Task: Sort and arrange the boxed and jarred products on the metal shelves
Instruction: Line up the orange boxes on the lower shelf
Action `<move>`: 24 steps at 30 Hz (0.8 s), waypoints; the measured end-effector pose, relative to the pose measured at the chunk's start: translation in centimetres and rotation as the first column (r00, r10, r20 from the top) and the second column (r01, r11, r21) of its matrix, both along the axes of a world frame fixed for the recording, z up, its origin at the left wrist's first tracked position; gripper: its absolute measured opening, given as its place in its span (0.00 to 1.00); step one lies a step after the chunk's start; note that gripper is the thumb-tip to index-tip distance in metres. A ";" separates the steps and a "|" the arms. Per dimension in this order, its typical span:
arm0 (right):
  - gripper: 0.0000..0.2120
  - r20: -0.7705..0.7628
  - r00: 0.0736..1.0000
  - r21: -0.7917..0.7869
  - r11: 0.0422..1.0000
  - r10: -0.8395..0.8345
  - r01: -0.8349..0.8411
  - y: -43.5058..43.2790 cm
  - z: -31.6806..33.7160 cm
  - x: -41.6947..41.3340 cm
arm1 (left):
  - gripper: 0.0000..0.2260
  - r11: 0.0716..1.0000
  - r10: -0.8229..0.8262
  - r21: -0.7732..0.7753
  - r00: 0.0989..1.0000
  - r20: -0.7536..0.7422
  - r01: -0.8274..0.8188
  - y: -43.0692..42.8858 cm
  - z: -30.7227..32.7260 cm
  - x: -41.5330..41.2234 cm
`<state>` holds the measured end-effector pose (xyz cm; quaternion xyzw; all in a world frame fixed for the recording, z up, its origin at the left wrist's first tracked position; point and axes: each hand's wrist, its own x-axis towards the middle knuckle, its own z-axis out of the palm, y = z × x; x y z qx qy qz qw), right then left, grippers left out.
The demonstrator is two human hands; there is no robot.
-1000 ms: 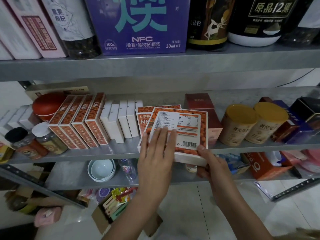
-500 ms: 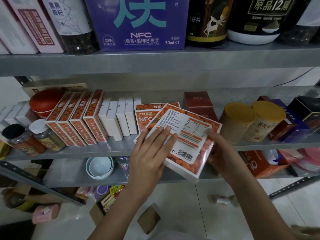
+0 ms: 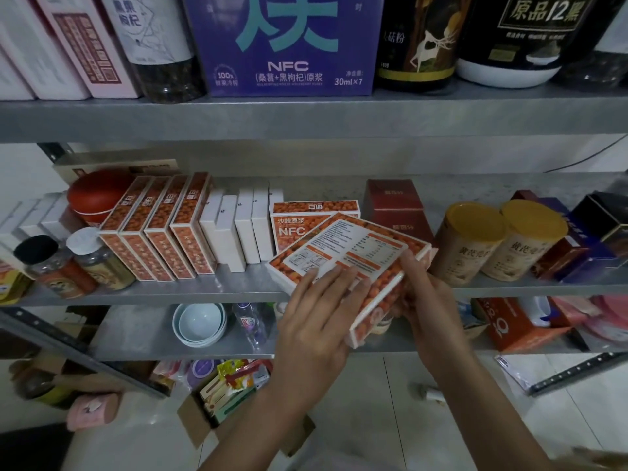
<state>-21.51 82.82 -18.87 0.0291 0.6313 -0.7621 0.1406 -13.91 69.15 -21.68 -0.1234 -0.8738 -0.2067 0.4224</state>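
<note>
The left hand (image 3: 316, 321) lies flat on the printed face of an orange box (image 3: 350, 256). Its fingers are straight and do not curl round anything. The right hand (image 3: 424, 300) grasps the same box at its right end, with the thumb on top. The other fingers go under the box, so I cannot see them.

The box is tilted and held up in the air, just in front of the middle shelf (image 3: 204, 290). Its small-print side faces up (the words are too tiny to read). The box and the hands hide part of the lower shelf (image 3: 142, 338), where a stack of pale bowls (image 3: 200, 322) and a clear bottle (image 3: 251, 321) sit.

On the middle shelf, right behind the held box, a matching box (image 3: 306, 219) stands up. Its lower right corner is hidden. Left of it stand some white boxes (image 3: 238, 229), then a row of four orange boxes (image 3: 159, 229) that lean a little. At the far left are two small jars (image 3: 54, 266), with a red round tub (image 3: 98, 195) behind them. To the right are a dark red box (image 3: 394, 205) and two yellow-lidded tubs (image 3: 472, 243).

Furthest up, the top shelf (image 3: 306, 117) carries a big purple box (image 3: 289, 45). Its top is cut off by the picture edge.
</note>
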 end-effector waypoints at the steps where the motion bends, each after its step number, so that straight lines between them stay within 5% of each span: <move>1: 0.28 -0.037 0.999 0.039 0.999 0.031 -0.030 0.2 -0.1 0.0 | 0.20 0.994 -0.014 0.108 1.000 0.007 0.013 -0.3 0.1 0.2; 3: 0.26 -0.133 0.991 0.082 0.997 0.014 -0.003 0.9 -0.3 -0.3 | 0.24 0.857 -0.102 0.514 0.991 0.092 0.041 -0.9 0.7 0.7; 6: 0.07 -0.363 0.928 0.169 0.974 -0.082 0.153 2.2 -1.2 -1.4 | 0.22 0.402 -0.290 0.915 0.949 0.124 0.003 -2.3 1.4 1.1; 7: 0.04 -0.401 0.913 0.214 0.962 -0.071 0.169 2.5 -1.5 -2.1 | 0.22 0.283 -0.324 0.959 0.941 0.102 -0.007 -2.9 1.3 1.0; 10: 0.27 -0.379 0.911 0.350 0.937 0.161 -0.020 3.8 -2.5 -3.9 | 0.25 -0.025 -0.428 1.000 0.904 -0.021 0.011 -4.1 0.3 0.5; 12: 0.37 -0.280 0.899 0.309 0.918 0.337 -0.248 4.0 -2.6 -4.5 | 0.24 -0.176 -0.494 0.984 0.860 -0.125 0.042 -4.3 -0.2 0.3; 16: 0.30 -0.222 0.866 0.115 0.894 0.449 -0.434 3.5 -3.1 -4.7 | 0.28 -0.339 -0.562 0.939 0.789 -0.246 0.051 -4.8 -1.2 0.2; 20: 0.26 -0.233 0.919 0.044 0.948 0.317 -0.316 2.7 -3.0 -4.2 | 0.36 -0.324 -0.573 0.946 0.800 -0.179 -0.020 -5.6 -1.6 0.1; 22: 0.23 -0.257 0.927 0.075 0.962 0.274 -0.263 2.5 -2.9 -4.0 | 0.34 -0.078 -0.480 0.987 0.873 0.084 -0.138 -5.8 -1.9 -0.2; 24: 0.19 -0.331 0.912 0.175 0.966 0.241 -0.192 2.1 -2.9 -3.8 | 0.35 0.309 -0.193 0.900 0.907 0.375 -0.307 -5.9 -2.2 -0.3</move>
